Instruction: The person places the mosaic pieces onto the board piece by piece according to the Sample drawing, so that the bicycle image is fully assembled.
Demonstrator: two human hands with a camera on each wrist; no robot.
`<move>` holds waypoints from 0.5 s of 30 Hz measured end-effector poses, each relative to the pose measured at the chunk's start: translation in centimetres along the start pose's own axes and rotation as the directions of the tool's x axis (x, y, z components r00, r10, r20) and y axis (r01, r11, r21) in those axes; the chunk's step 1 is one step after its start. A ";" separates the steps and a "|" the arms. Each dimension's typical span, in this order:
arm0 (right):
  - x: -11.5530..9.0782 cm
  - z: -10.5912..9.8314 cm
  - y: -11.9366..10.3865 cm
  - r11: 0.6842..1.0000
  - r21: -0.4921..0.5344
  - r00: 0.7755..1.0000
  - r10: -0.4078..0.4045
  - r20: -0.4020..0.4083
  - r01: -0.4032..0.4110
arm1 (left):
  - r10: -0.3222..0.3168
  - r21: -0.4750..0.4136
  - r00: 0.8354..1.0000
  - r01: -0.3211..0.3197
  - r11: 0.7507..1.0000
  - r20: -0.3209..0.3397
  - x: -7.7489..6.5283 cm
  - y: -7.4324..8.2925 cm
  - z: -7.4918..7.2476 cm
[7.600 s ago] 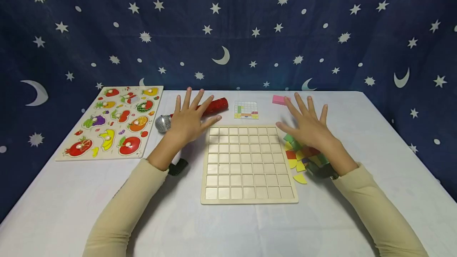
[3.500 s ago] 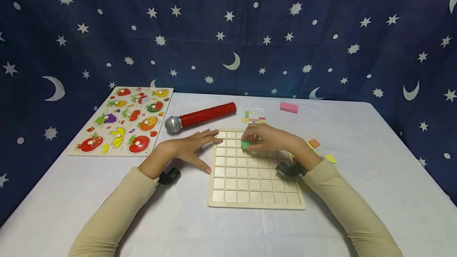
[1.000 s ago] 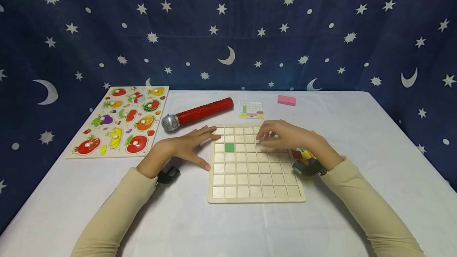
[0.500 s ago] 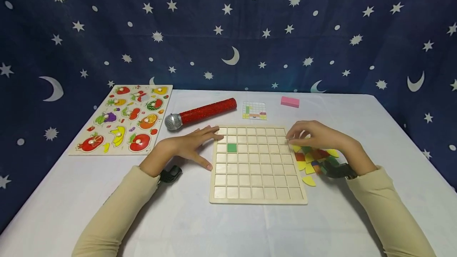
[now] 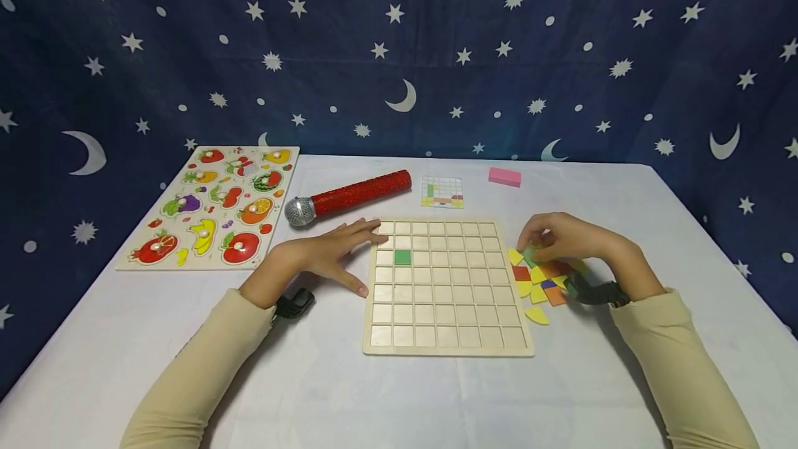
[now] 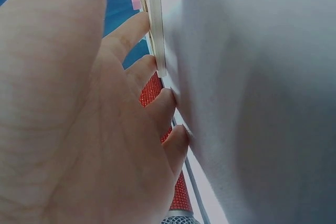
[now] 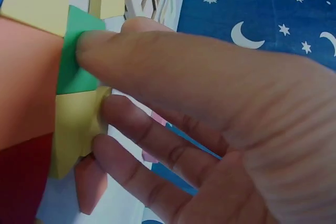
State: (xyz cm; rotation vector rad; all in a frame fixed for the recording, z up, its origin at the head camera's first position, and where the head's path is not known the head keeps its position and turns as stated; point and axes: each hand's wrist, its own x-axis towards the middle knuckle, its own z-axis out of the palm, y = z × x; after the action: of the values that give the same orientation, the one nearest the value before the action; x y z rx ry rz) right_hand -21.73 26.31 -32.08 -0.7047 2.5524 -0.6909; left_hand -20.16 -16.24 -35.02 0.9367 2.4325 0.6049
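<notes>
A wooden grid board (image 5: 449,350) lies flat on the table, with one green square tile (image 5: 402,257) in a cell toward its upper left. My left hand (image 5: 330,251) is spread at the board's left side. Its fingertips touch the corner and edge, seen close in the left wrist view beside the board's rim (image 6: 156,30). To the right of the board, my right hand (image 5: 570,238) pinches a green tile (image 7: 79,51) at the top of a loose pile. The thumb lies on that tile's face, while the other fingertips are close to a yellow piece (image 7: 73,129).
Yellow, red, orange and blue pieces (image 5: 537,293) lie along the board's right edge. Behind the board are a printed pattern card (image 5: 442,192), a pink block (image 5: 504,177) and a red toy microphone (image 5: 358,194). A fruit puzzle board (image 5: 208,210) stands at the left.
A green square tile was put into the grid by the right hand. That hand then moved right, off the board, down to the pile, where it grips another green tile. The left hand stays in place.
</notes>
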 end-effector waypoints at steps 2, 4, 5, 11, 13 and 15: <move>0.1 0.0 0.2 1.000 -0.002 1.000 -0.008 -0.006 0.008 | -0.004 -0.009 1.000 0.004 1.000 -0.002 -0.1 0.1 -0.1; 0.3 0.0 0.3 1.000 -0.004 1.000 -0.017 -0.013 0.017 | -0.007 -0.015 1.000 0.007 1.000 -0.004 -0.1 0.1 -0.1; 0.3 0.0 0.3 1.000 -0.004 1.000 -0.018 -0.016 0.018 | -0.008 -0.020 1.000 0.008 1.000 -0.005 -0.1 0.1 -0.1; 0.1 0.1 0.4 1.000 0.018 1.000 0.015 0.017 -0.015 | -0.013 -0.023 1.000 0.013 1.000 0.007 0.1 -0.1 0.2; 0.1 0.2 0.4 1.000 0.021 1.000 0.012 0.013 -0.012 | -0.014 -0.013 1.000 0.014 1.000 0.006 0.1 -0.1 0.2; 0.1 0.3 0.5 1.000 0.012 1.000 0.003 -0.006 -0.003 | -0.023 -0.009 1.000 0.023 1.000 0.003 0.1 0.0 0.1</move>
State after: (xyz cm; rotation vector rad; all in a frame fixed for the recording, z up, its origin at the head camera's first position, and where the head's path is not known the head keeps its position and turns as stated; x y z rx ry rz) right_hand -21.89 26.51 -32.62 -0.6958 2.5526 -0.7078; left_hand -20.18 -16.16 -35.13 0.9048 2.4326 0.6052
